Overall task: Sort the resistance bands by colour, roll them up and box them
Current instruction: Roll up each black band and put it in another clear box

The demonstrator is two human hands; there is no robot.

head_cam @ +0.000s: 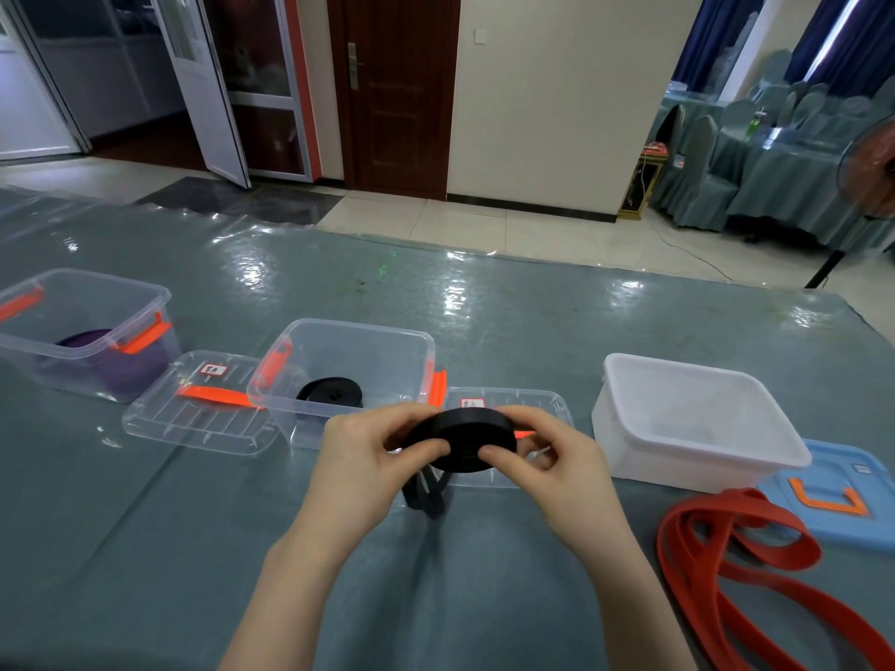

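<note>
Both hands pinch a black roll above the desk point(532, 307), in front of the middle box.

At far left a clear box point(145, 302) holds a purple band point(121, 365); just right of it a clear lid point(193, 418) lies flat. The middle box point(358, 331) holds a rolled black band point(330, 391). The left hand point(368, 457) and right hand point(547, 452) each pinch the black roll point(462, 433) between thumb and fingers, its loose tail point(426, 496) hanging down to the desk. Behind the roll lies a second lid point(542, 404). Further right stands a white box point(697, 428), with a blue lid point(833, 496) beside it and red bands point(726, 549) loose on the desk in front.
</note>
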